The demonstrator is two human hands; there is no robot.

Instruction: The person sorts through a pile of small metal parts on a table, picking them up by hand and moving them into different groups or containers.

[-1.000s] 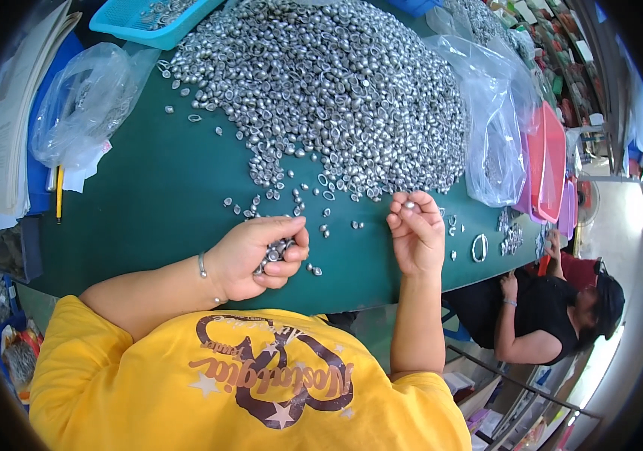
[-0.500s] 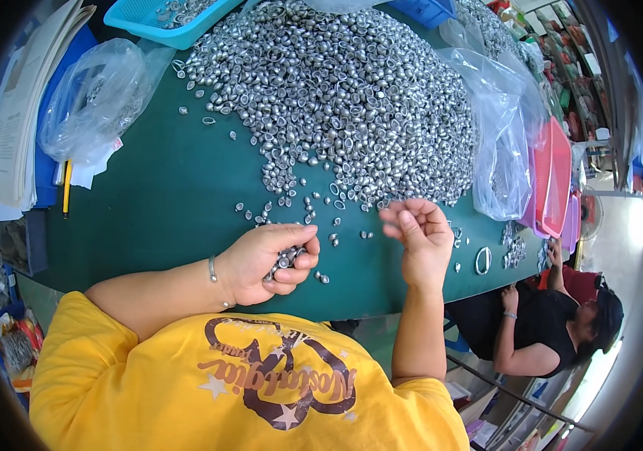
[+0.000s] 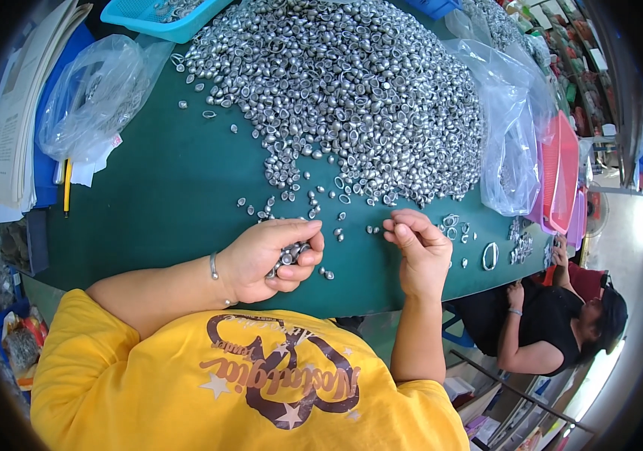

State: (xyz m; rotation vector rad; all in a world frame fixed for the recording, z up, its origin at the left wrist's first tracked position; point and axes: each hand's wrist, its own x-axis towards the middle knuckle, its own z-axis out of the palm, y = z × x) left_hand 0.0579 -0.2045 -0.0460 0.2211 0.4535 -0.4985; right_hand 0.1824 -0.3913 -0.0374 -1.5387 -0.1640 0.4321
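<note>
My left hand [image 3: 257, 259] is curled round a small handful of dome-shaped grey metal pieces [image 3: 289, 256], which show between the thumb and fingers. Just short of the large pile of metal pieces [image 3: 351, 105], my right hand [image 3: 421, 259] is closed, thumb and fingertips together. Whatever may be between those fingertips is too small to make out. Loose metal pieces [image 3: 339, 233] lie on the green tabletop [image 3: 163, 180] between my hands and the pile. Some of the pile's pieces look like hollow cups, others like open rings.
A turquoise basket [image 3: 163, 26] and a clear plastic bag [image 3: 92, 98] are at far left, beside stacked papers [image 3: 24, 113]. To the right are another clear bag [image 3: 509, 150], a pink basket [image 3: 559, 173] and silver rings [image 3: 490, 256]. A co-worker [image 3: 539, 323] sits beyond.
My right hand has drawn its fingertips together and shifted slightly toward me from the pile's edge. My left hand still holds its metal pieces, nearly unmoved. The view has shifted slightly.
</note>
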